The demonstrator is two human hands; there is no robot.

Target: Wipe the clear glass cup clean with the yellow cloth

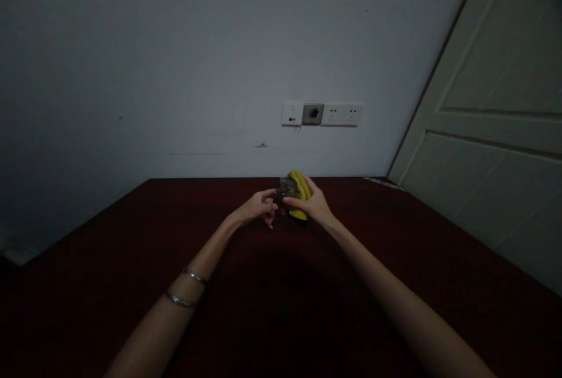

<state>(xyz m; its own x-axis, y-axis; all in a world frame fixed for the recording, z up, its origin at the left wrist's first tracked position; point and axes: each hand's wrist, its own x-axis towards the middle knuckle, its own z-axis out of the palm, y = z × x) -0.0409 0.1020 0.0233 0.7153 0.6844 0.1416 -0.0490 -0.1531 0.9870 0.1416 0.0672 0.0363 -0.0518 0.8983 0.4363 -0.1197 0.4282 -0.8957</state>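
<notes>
- The clear, glassy object [284, 192] is between the two hands, near the table's far edge; its exact kind is too dim to tell. If it is as smooth as its shine suggests, a loose grip could let it slip.
- The yellow cloth [299, 192], apparently folded, lies against its right side. Should its layers slide over one another, the hold could shift or the object could turn.
- The right hand [317, 205] holds the cloth, with its thumb across to the clear object. Squeezing from the thumb alone could push the object out sideways.
- The left hand [259, 207] has its fingertips at the object's left side, the lower fingers loosely curled and apart; whether it bears any weight I cannot tell. If it gives little support, a hard rub or twist from the right could tip the object.
- Two bangles [180, 300] sit on the left forearm, well back from the object; they seem unlikely to catch.
- Below is the dark red table [386, 220]; a dropped brittle object could chip on it.
- Beyond stands the pale wall [197, 62] with its sockets [342, 114]; a long forward slip could knock against it.
</notes>
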